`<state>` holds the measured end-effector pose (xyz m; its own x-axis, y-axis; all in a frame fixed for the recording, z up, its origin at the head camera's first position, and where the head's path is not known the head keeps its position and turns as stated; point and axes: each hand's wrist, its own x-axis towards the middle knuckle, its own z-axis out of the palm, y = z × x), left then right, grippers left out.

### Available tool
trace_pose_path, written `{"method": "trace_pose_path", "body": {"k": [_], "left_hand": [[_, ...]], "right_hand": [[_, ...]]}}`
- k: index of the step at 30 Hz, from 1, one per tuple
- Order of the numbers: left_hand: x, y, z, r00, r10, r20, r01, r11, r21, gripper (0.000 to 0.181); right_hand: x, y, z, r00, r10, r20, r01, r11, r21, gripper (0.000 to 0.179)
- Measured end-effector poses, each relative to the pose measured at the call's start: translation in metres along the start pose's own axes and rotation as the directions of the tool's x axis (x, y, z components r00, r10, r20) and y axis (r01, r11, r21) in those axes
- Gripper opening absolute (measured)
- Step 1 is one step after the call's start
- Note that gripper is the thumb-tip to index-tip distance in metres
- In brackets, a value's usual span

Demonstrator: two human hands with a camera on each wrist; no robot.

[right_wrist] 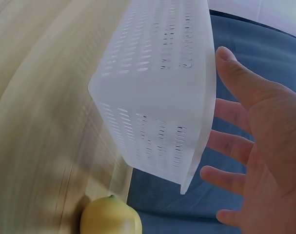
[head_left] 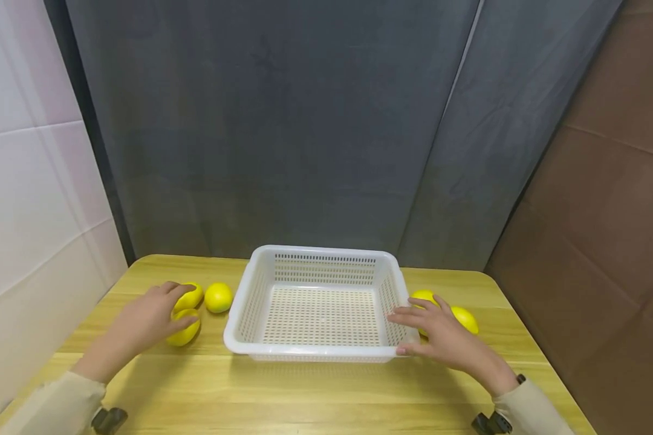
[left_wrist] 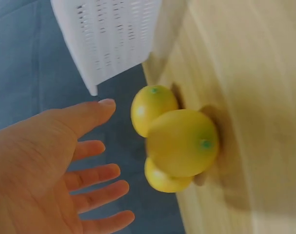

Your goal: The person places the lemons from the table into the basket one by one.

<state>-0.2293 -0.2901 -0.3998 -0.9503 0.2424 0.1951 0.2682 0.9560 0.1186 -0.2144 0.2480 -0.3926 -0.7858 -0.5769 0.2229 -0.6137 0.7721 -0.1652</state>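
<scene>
A white perforated basket (head_left: 315, 302) stands empty in the middle of the wooden table (head_left: 305, 393). Left of it lie three yellow lemons (head_left: 218, 297) (head_left: 189, 296) (head_left: 184, 329). My left hand (head_left: 181, 307) hovers over the two nearer ones with fingers spread; in the left wrist view the left hand (left_wrist: 89, 161) is a little apart from the lemons (left_wrist: 182, 142). Two more lemons (head_left: 464, 319) (head_left: 423, 297) lie right of the basket, partly behind my right hand (head_left: 413, 331). My right hand (right_wrist: 255, 146) is flat-fingered beside the basket's (right_wrist: 157, 83) right front corner, holding nothing.
A grey curtain (head_left: 305, 121) hangs behind the table. A white wall (head_left: 27, 211) is on the left and a brown panel (head_left: 604, 211) on the right. Bare tabletop runs along the front edge between my sleeves.
</scene>
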Motion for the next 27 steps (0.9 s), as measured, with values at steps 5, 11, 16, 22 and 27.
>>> {"method": "trace_pose_path", "body": {"k": [5, 11, 16, 22, 27], "left_hand": [[-0.003, -0.004, 0.01, 1.0, -0.021, -0.006, 0.021, 1.0, -0.011, 0.062], [-0.007, -0.008, 0.018, 0.999, -0.04, -0.008, 0.039, 0.999, -0.017, 0.06], [-0.007, -0.009, 0.02, 0.999, -0.052, -0.003, 0.052, 0.998, -0.021, 0.058], [-0.008, -0.009, 0.022, 0.999, -0.039, 0.001, 0.039, 0.999, -0.001, 0.054], [-0.01, -0.009, 0.024, 0.999, -0.038, 0.005, 0.038, 0.999, -0.007, 0.054]], "right_hand": [[-0.005, -0.002, 0.001, 1.0, -0.009, -0.012, 0.009, 1.0, -0.007, 0.055], [-0.008, -0.004, 0.002, 0.999, -0.043, -0.032, 0.042, 0.998, -0.043, 0.047], [-0.009, -0.006, 0.002, 0.998, -0.044, -0.05, 0.042, 0.999, -0.035, 0.039], [-0.01, -0.009, 0.002, 0.999, 0.007, -0.032, -0.006, 0.999, 0.041, 0.027], [-0.011, -0.01, 0.002, 1.0, 0.016, -0.027, -0.014, 0.999, 0.05, 0.026]]}}
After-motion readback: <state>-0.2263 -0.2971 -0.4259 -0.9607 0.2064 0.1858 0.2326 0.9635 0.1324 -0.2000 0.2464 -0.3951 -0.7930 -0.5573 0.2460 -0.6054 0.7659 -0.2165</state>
